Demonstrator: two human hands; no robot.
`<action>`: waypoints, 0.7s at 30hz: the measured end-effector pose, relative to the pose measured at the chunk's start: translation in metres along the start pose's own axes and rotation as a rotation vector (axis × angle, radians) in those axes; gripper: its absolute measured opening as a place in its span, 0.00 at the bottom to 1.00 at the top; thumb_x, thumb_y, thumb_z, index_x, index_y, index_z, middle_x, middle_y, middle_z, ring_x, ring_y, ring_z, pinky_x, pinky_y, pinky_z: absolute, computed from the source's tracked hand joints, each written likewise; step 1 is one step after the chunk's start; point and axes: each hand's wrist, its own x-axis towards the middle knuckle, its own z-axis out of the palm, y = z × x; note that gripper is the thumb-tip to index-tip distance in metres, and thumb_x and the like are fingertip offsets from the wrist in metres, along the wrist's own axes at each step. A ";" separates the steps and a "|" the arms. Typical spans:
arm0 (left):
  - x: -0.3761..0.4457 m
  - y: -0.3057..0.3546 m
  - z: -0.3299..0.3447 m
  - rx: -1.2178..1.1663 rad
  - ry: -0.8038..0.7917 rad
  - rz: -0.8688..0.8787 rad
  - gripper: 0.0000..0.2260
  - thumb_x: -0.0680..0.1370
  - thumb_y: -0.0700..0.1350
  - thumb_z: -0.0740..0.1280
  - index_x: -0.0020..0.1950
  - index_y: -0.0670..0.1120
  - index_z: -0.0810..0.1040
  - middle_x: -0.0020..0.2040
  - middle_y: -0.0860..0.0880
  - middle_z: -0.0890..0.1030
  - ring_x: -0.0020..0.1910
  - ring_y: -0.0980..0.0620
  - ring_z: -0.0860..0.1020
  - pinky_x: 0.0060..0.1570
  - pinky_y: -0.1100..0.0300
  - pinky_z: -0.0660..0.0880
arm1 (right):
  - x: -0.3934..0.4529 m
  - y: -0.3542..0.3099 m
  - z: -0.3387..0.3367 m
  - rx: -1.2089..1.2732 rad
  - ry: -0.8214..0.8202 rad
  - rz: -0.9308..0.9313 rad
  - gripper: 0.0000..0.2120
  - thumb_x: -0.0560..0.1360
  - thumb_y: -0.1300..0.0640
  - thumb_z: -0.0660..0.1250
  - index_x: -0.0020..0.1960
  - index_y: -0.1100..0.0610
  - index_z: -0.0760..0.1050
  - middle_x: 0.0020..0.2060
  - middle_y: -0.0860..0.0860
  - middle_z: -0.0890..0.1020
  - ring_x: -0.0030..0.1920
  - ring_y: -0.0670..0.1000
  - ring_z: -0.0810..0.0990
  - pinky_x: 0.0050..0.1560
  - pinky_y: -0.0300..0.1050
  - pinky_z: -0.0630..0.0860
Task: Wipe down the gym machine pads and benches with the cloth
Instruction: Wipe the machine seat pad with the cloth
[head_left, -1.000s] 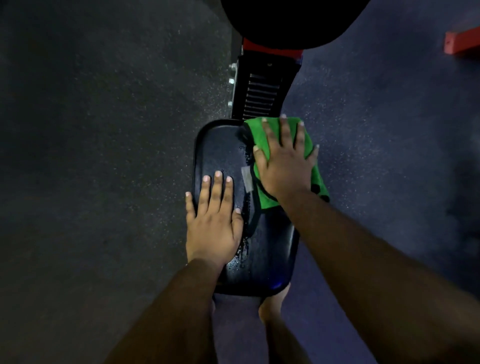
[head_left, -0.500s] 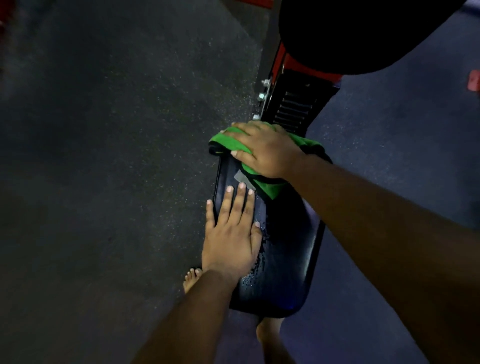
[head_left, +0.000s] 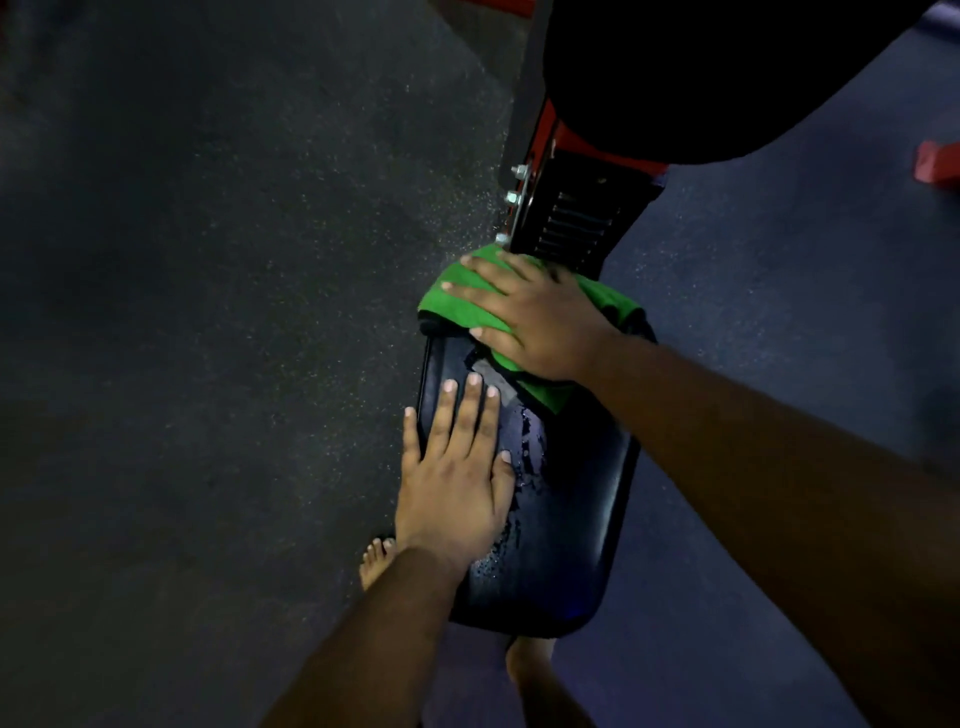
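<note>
1. The right hand (head_left: 540, 317) pressed the green cloth (head_left: 462, 301) flat, fingers straight, its grip released, on the seat pad's (head_left: 566, 519) far end.
2. The left hand (head_left: 452, 478) lay flat on the pad, grip released too.
3. Droplets (head_left: 524, 457) beside that palm could let it slip, and might be left unwiped.

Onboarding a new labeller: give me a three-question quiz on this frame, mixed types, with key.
1. True or false: the right hand presses the green cloth flat at the far end of the black seat pad.
2. Multiple choice: the left hand is A) gripping the cloth, B) resting flat on the pad's left side, C) off the pad.
3. Short answer: what shows on the pad beside the left hand's thumb?

Key: 1 true; 2 B; 3 liquid droplets, pad still wet.
</note>
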 end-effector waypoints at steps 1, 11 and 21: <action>0.000 0.000 0.000 -0.002 -0.003 -0.002 0.29 0.84 0.55 0.50 0.84 0.49 0.48 0.84 0.51 0.45 0.83 0.49 0.41 0.79 0.36 0.48 | -0.022 0.004 0.006 0.001 0.027 0.048 0.28 0.82 0.36 0.51 0.81 0.36 0.50 0.83 0.45 0.52 0.81 0.57 0.54 0.71 0.70 0.60; -0.004 -0.005 0.007 -0.040 0.040 -0.013 0.29 0.84 0.55 0.47 0.84 0.48 0.47 0.84 0.52 0.43 0.82 0.51 0.40 0.80 0.38 0.46 | -0.078 -0.038 0.039 0.139 0.122 0.506 0.30 0.82 0.34 0.44 0.82 0.38 0.42 0.83 0.48 0.43 0.82 0.59 0.40 0.75 0.75 0.44; -0.040 -0.037 -0.003 -0.609 0.175 -0.093 0.31 0.83 0.53 0.53 0.84 0.48 0.44 0.84 0.53 0.44 0.83 0.55 0.44 0.81 0.43 0.45 | -0.142 -0.139 0.069 0.132 0.093 0.447 0.32 0.81 0.35 0.50 0.82 0.40 0.48 0.83 0.49 0.48 0.82 0.58 0.47 0.74 0.72 0.56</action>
